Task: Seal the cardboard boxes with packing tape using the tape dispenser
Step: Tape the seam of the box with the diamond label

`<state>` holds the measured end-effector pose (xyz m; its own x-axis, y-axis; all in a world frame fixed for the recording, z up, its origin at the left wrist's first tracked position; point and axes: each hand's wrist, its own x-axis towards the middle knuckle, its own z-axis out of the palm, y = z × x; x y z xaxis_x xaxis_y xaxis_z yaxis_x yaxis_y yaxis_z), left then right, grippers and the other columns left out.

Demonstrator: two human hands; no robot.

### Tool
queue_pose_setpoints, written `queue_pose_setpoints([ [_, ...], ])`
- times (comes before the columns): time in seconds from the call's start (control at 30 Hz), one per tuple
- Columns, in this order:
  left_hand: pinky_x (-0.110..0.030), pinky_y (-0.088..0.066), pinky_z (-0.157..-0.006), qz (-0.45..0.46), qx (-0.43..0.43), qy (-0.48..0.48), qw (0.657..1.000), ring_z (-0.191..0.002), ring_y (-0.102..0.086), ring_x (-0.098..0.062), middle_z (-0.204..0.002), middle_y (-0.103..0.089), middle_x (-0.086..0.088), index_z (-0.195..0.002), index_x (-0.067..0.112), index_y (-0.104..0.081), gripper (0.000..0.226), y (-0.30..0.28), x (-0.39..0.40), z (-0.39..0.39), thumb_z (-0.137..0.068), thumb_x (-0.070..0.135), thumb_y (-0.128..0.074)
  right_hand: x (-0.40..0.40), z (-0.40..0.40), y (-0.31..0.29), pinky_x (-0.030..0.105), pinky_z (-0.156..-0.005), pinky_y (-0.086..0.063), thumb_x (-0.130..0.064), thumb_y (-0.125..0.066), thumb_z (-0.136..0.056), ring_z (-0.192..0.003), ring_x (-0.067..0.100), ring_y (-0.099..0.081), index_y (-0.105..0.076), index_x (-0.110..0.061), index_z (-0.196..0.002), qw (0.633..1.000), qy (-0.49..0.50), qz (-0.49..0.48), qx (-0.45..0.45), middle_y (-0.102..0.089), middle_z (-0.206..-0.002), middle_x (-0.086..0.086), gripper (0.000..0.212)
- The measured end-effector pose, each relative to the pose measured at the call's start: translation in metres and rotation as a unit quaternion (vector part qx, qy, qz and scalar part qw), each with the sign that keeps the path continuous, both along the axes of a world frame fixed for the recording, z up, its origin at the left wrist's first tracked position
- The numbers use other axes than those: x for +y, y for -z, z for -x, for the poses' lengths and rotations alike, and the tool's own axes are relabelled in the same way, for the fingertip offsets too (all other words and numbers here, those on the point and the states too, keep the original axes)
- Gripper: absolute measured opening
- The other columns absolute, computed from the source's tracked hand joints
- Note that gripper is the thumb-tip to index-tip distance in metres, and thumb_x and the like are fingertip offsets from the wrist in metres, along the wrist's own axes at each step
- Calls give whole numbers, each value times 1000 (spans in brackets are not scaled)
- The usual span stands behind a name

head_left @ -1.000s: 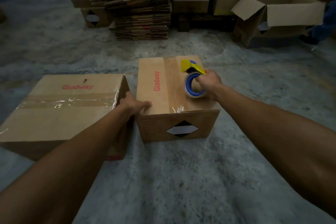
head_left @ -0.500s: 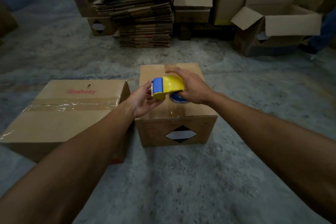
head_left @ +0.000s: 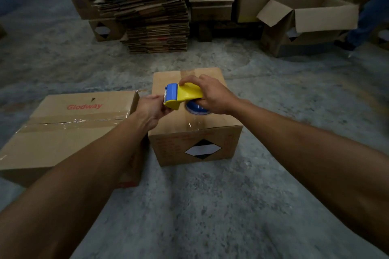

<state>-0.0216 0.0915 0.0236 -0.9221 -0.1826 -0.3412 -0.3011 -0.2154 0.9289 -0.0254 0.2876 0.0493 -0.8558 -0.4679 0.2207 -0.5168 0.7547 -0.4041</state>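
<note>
Rough grey concrete floor (head_left: 189, 206), dim warehouse light. Far side: tall stack of flattened cardboard (head_left: 151, 12), and to its right an open box (head_left: 305, 25) with flaps up, likely waiting its turn.

Near left: large box (head_left: 69, 130) marked "Glodway", a shiny tape strip (head_left: 73, 121) running across its closed top; looks sealed. Just right of it, near centre, a smaller box (head_left: 195, 139) with a diamond label on its near face. Tape runs along its top seam and folds over the near edge, so this one also reads as done or nearly so.

Tape dispenser (head_left: 183, 95), yellow body with blue head, is held above the small box's top, toothed blade pointing left. Right hand (head_left: 212, 95) grips it from above, fingers wrapped over the body, blue roll below the palm. Left hand (head_left: 152, 108) is at the blade end, fingers curled there; probably picking up the loose tape end for the next strip, though no tape shows between the fingers.
</note>
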Motion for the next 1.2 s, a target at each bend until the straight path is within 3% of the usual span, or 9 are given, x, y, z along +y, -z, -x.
queue_pose_setpoints([
  [0.13,-24,-58,-49,77,38,-6,996,-67,-64,-18,-80,-65,-12,-77,5,-63,16,-3,-2,3,-93,8,-61,10,-5,-3,30,-76,-34,-28,-64,-88,-94,12,-40,-43,-39,-138,1000,-3,-18,12,-38,-104,-6,55],
  [0.3,-21,-54,-42,85,11,-70,994,-44,-60,-12,-73,-61,-13,-77,0,-62,14,0,-20,3,-90,6,-64,21,-3,-7,30,-75,-34,-28,-66,-87,-94,17,-45,-46,-41,-136,998,-2,-67,20,-43,-105,-2,54],
  [0.43,-22,-56,-45,82,-29,-54,995,-47,-59,-13,-75,-59,-17,-80,-2,-61,14,9,-63,-12,-92,5,-60,47,-6,-4,38,-79,-44,-33,-70,-84,-97,25,-51,-50,-39,-134,995,-3,-102,-5,-51,-107,8,54],
  [0.53,-30,-60,-65,88,-80,17,993,-65,-67,-19,-83,-65,-17,-93,-4,-63,12,13,-72,-24,-91,8,-62,48,-10,1,39,-81,-45,-47,-72,-79,-95,22,-49,-48,-44,-133,989,-28,-140,-34,-51,-105,4,59],
  [0.63,-31,-58,-67,89,-102,58,989,-75,-68,-23,-84,-69,-17,-98,-6,-63,16,13,-72,-28,-88,6,-66,44,-10,4,36,-80,-44,-60,-69,-75,-95,18,-48,-45,-48,-131,986,-24,-153,-60,-49,-105,0,62],
  [0.73,-26,-59,-60,110,-95,48,988,-55,-67,-16,-68,-69,-15,-93,-5,-63,6,18,-71,-26,-87,-3,-63,42,-9,6,36,-78,-43,-60,-68,-76,-96,19,-49,-46,-49,-130,985,-19,-157,-62,-50,-105,-1,59],
  [0.97,-22,-55,-46,162,-111,33,980,-64,-66,-21,-88,-68,-21,-89,-2,-64,5,33,-73,-23,-86,1,-67,36,-10,5,31,-73,-35,-55,-68,-80,-95,19,-49,-48,-47,-131,984,-21,-169,-50,-49,-103,0,56],
  [1.13,-17,-50,-40,219,-103,23,970,-44,-62,-12,-77,-67,-18,-86,-2,-64,5,36,-73,-20,-88,3,-65,27,-7,7,31,-74,-34,-55,-67,-80,-96,20,-50,-47,-47,-131,982,-25,-183,-49,-48,-103,0,56],
  [1.2,-17,-48,-37,229,-107,22,967,-45,-61,-13,-76,-66,-18,-87,-3,-64,6,38,-73,-21,-88,2,-64,25,-6,8,30,-74,-33,-56,-67,-80,-96,20,-50,-46,-47,-131,981,-28,-187,-51,-49,-103,0,55],
])
